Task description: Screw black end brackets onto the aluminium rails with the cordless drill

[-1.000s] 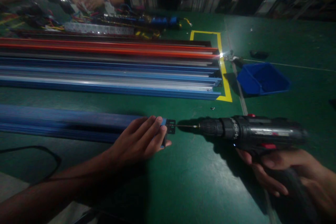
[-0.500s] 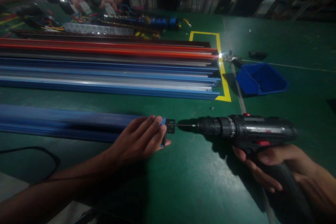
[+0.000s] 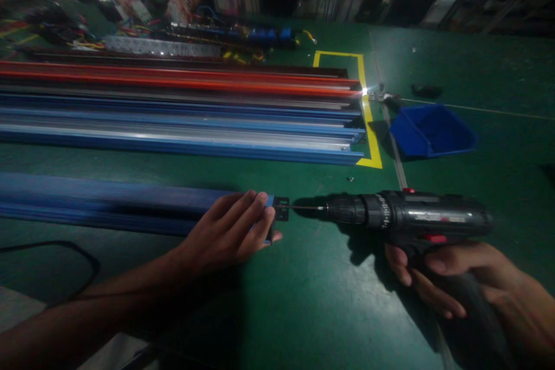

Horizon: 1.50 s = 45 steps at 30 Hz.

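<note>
Blue metal, a long ridged profile [image 3: 108, 202], lies along the near side of the green tabletop [image 3: 312, 312], and the left hand [image 3: 234, 228] is clamped over its right end, fingers across the top, thumb tucked below. Out of that end juts a small black bracket [image 3: 284, 208], flat and slotted. And here's the cordless drill [image 3: 420, 211], its grip wrapped by the right hand [image 3: 489, 269], body level, pointing left! Pale marks ring the clutch collar, too blurred to make out singly; the label strip along the dark, glossy casing can't be read either. Red accents sit on top and by the trigger. A slim steel bit [image 3: 306, 207] runs from the ribbed chuck right up to the bracket; whether its tip touches or passes over, I can't tell.

Beyond, a rank of blue profiles [image 3: 173, 127] with bright, smooth grooves, then glowing red profiles [image 3: 173, 78], ends near yellow tape [image 3: 373, 141]. A tiny metal piece [image 3: 350, 179] lies just in front. To the right, an angular, blue bin [image 3: 433, 130]; at the back, a perforated silver strip [image 3: 160, 46] and a co-worker's hands [image 3: 182, 7], blurred.
</note>
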Tool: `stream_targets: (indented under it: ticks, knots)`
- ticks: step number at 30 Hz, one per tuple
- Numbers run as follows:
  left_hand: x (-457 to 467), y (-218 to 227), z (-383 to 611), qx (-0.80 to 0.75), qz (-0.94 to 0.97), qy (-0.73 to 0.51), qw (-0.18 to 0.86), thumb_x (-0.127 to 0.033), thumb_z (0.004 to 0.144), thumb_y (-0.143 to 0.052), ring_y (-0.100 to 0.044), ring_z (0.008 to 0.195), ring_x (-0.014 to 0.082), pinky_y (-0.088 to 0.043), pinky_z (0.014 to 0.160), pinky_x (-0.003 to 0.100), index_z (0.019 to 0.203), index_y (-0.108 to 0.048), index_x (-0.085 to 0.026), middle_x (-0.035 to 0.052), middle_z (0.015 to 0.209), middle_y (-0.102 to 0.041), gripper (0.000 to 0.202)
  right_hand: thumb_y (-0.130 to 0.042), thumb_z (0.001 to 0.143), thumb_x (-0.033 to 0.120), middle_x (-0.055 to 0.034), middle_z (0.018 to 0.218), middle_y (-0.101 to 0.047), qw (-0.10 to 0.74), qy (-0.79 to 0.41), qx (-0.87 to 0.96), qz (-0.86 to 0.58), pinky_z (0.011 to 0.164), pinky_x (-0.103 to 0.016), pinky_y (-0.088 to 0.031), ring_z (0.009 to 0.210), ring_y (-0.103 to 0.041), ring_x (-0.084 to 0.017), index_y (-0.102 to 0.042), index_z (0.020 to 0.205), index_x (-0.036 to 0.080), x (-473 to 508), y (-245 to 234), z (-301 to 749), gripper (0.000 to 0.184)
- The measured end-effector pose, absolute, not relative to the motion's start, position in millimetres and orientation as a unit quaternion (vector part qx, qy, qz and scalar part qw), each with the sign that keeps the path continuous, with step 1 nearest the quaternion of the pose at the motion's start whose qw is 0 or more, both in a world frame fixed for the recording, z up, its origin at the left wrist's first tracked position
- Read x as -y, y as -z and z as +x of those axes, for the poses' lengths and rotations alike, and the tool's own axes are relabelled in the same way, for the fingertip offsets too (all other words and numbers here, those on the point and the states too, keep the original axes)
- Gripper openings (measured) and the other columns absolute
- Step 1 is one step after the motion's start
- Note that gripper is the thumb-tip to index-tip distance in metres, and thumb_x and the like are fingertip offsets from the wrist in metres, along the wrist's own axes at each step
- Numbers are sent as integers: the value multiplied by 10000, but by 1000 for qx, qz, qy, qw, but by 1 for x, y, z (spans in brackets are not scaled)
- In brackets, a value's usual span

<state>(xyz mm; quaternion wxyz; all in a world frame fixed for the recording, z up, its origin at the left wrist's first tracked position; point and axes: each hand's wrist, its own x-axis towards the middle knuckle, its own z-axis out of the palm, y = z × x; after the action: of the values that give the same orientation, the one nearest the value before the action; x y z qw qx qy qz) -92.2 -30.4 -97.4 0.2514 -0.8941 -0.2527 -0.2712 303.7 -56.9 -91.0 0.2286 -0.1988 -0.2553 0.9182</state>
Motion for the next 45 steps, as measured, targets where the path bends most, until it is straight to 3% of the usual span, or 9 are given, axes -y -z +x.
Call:
stream_targets:
  ticks: [16,45]
  knots:
    - [29,97,-93,246,-894,273,256,-440,840,-833,-752,961,287,-596,791,404,1122,-566,-97,174,1054,-765,519,-632,885,189,-126,900,-728,240,-922,234,-196,591,-232,-627,536,-706,-121,-739,1117,49,58,96,307,291]
    - [26,93,-91,258,-900,244,252,-445,923,-733,-729,927,266,-541,744,372,1106,-586,-87,165,1044,-755,428,-662,861,196,-103,899,-725,240,-918,222,-227,559,-231,-625,491,-693,-123,-750,1092,76,59,94,304,275]
